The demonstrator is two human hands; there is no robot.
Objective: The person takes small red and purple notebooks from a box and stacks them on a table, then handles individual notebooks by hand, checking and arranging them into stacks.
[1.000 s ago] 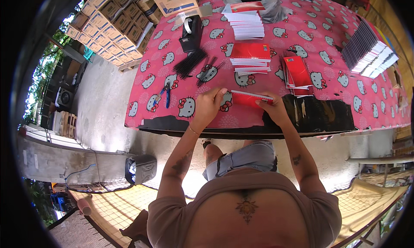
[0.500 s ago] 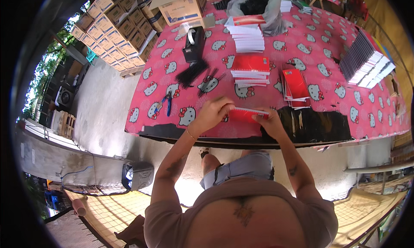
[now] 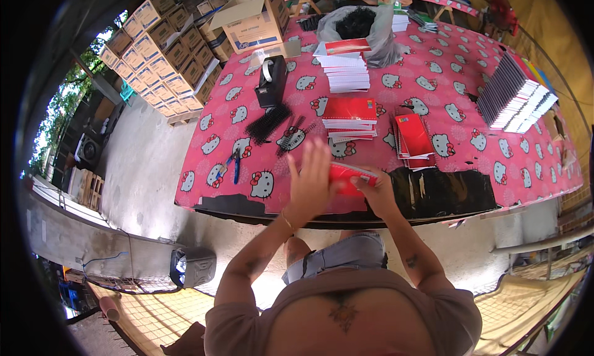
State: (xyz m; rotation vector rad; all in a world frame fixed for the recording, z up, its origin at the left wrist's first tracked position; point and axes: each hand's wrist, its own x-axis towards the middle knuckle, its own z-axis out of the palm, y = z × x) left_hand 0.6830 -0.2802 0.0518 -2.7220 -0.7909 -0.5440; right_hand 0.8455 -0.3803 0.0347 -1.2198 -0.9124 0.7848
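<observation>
At the centre of the frame, the right hand (image 3: 379, 191) is clamped on a red notebook (image 3: 348, 181), thumb on the cover, above the near edge of the table (image 3: 236, 189). The left hand (image 3: 314, 181), blurred, has its fingers extended; its thumb is at the notebook's left end, contact not determinable. Risk: with only the right end gripped, a hard push from the left could twist the notebook or crease its cover. Right of the right hand, a worn black patch (image 3: 442, 192) has a ragged edge that could snag paper. Left of centre, pliers (image 3: 236, 166) lie near loose black coils (image 3: 269, 124); a stray left arm could scatter them. Beyond, a red notebook stack (image 3: 349, 110) and a smaller pile (image 3: 414, 135) sit unevenly and could slide if knocked. At upper right, a leaning notebook stack (image 3: 510, 96) could topple if bumped.
</observation>
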